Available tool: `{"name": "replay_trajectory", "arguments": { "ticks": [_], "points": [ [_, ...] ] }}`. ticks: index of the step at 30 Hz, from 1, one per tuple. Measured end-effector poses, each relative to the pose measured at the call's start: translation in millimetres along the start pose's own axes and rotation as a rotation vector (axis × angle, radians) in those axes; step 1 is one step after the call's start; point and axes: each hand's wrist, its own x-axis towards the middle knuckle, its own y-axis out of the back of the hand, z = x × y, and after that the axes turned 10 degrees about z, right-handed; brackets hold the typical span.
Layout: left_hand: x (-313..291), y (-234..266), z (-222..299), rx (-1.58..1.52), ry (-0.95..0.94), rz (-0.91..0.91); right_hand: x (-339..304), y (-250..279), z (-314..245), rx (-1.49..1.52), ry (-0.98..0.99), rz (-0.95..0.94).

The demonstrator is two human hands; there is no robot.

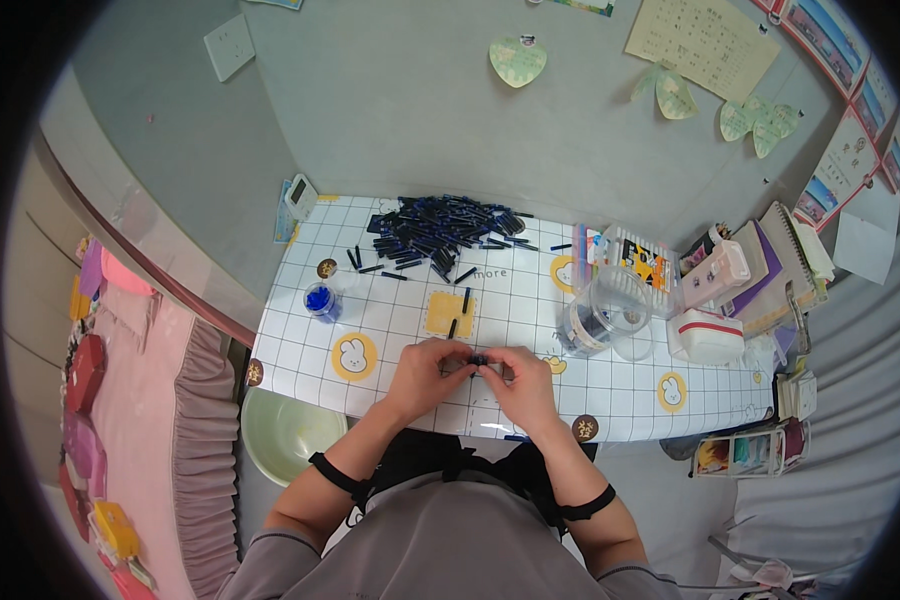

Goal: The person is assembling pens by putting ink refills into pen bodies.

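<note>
My left hand (428,375) and my right hand (517,383) meet near the table's front edge. Both are closed, with fingertips pinched around a small dark piece (477,359), apparently one of the short tubes; the fingers partly cover it. Just beyond the hands, one short dark tube (453,328) and a dark blue tube (467,300) lie on a yellow printed square. Toward the wall spreads a large heap of black and dark blue short tubes (445,228), several strewn around it. Left of the hands stands a small clear jar (323,303) with bright blue pieces inside.
A big clear plastic tub (610,310) with dark contents stands right of the hands. Behind it is a clear case of coloured pens (625,255). A white pouch (708,336), a pink box (717,272) and notebooks (775,260) crowd the right end. Below left sits a green basin (290,430).
</note>
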Motion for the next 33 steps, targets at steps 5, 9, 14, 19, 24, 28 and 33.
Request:
{"name": "replay_trajectory", "arguments": {
  "ticks": [5,9,14,19,24,28,33],
  "points": [
    [0,2,1,-0.006,-0.025,-0.019,3,5,-7,-0.058,-0.027,-0.052],
    [-3,1,-6,-0.107,0.058,-0.053,3,7,-8,-0.053,0.048,-0.048],
    [-3,2,-6,-0.181,0.007,-0.025,6,9,-11,-0.035,0.029,-0.065],
    [-3,4,-9,-0.174,-0.017,-0.045,9,11,-12,-0.050,0.066,-0.091],
    [-3,5,-11,-0.170,0.007,-0.091,9,12,-14,-0.039,0.030,-0.113],
    [-2,6,-8,-0.168,-0.009,-0.097,9,13,-10,-0.030,0.037,-0.105],
    [-1,7,-6,-0.164,-0.025,-0.092,10,13,-8,-0.023,0.027,-0.104]
  ]
}}
